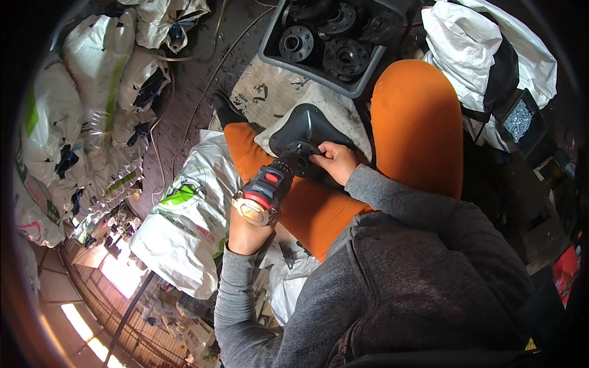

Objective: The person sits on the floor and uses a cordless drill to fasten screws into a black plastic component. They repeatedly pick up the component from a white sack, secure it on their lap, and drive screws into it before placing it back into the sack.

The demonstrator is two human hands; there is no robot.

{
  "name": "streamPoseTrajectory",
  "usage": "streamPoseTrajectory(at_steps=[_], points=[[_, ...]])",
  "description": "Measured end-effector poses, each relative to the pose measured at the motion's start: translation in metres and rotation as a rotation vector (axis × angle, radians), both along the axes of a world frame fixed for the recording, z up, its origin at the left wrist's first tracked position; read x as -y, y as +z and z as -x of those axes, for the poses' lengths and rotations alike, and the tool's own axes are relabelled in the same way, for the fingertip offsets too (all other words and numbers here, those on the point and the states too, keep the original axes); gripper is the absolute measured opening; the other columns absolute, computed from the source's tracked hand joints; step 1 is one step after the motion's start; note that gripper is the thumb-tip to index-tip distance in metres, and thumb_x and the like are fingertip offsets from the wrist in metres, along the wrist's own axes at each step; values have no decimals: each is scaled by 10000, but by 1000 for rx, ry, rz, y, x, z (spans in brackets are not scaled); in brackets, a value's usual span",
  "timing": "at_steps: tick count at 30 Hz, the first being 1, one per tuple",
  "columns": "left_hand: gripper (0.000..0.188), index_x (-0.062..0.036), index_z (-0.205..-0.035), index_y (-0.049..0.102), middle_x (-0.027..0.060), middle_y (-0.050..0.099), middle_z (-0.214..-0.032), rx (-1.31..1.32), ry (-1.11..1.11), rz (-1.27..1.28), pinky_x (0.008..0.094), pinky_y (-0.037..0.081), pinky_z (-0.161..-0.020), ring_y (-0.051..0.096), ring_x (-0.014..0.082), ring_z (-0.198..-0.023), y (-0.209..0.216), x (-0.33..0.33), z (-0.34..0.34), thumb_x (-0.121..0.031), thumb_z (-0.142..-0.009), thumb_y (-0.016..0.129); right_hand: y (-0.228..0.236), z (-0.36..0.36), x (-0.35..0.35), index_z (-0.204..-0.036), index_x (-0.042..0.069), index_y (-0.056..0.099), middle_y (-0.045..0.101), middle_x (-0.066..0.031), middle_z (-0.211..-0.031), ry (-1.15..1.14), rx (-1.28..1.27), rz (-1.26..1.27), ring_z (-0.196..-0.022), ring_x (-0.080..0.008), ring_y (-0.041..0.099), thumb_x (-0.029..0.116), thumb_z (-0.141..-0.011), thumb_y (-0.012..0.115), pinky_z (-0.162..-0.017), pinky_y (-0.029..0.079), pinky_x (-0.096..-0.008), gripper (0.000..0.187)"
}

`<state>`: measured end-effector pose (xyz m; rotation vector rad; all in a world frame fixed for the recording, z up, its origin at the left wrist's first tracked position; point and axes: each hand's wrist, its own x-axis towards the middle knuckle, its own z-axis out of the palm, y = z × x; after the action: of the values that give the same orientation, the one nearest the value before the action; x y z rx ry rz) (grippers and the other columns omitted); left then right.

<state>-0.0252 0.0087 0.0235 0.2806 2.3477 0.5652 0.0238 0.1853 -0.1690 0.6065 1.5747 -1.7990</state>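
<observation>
My left hand [247,234] is wrapped round a black-and-red cordless drill [270,183], whose body covers most of my fingers. The drill's chuck end points up and right at a round black flange [299,150]; whether the tip touches it is hard to see. That flange sits against a dark, flared part with a squarish rim [310,120], which rests by my crossed legs on a pale cloth [336,105]. At the flange's right edge, my right hand [336,162] is closed, thumb and fingertips pinched together on the rim or on something small there.
Ahead stands a grey crate [325,75] holding several round black flanges. Filled white sacks [98,67] crowd the left, and another white sack [184,214] lies beside my left arm. A dark container of small shiny pieces [519,121] is at the right. Cables [202,92] cross the floor.
</observation>
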Motion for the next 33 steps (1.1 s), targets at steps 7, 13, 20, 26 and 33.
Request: streamPoseTrajectory(at_steps=[7, 13, 20, 26, 33], points=[[332, -31, -1030, 637, 150, 664, -972, -74, -101, 19, 403, 512, -821, 636, 343, -919, -14, 8, -5, -46, -703, 694, -3, -4, 2, -861, 51, 648, 518, 30, -568, -48, -51, 27, -526, -44, 394, 172, -859, 724, -499, 324, -273, 143], [264, -17, -973, 634, 155, 673, -884, -41, 175, -92, 371, 530, -731, 666, 318, -820, -20, 6, -10, -91, -736, 726, -28, -6, 6, -814, 57, 621, 436, 71, -585, -27, -120, 62, -541, -46, 341, 197, -858, 733, -500, 297, -278, 185], [361, -45, -1061, 666, 167, 697, -1013, -373, 161, -224, 378, 545, -789, 685, 326, -926, 10, -24, -97, -224, -761, 757, -59, 13, 16, -897, 33, 651, 598, 20, -724, -197, -249, 67, -653, -77, 504, 213, -844, 752, -625, 418, -252, 213], [737, -136, -1432, 429, 219, 569, -1273, -111, 323, -145, 427, 461, -972, 567, 349, -1170, 2, -23, -240, -239, -768, 732, 22, 26, -24, -935, 104, 623, 528, 66, -712, -229, -189, 472, -464, 3, 361, 161, -859, 745, -367, 232, -173, 154], [843, 8, -1474, 317, 172, 499, -1370, -433, 1124, -881, 344, 404, -1016, 486, 204, -1231, 1, 39, -235, -342, -840, 750, 142, 0, 23, -1160, 87, 598, 633, 19, -823, 208, -302, 738, -493, -19, 427, 172, -951, 613, -428, 329, -185, 226]])
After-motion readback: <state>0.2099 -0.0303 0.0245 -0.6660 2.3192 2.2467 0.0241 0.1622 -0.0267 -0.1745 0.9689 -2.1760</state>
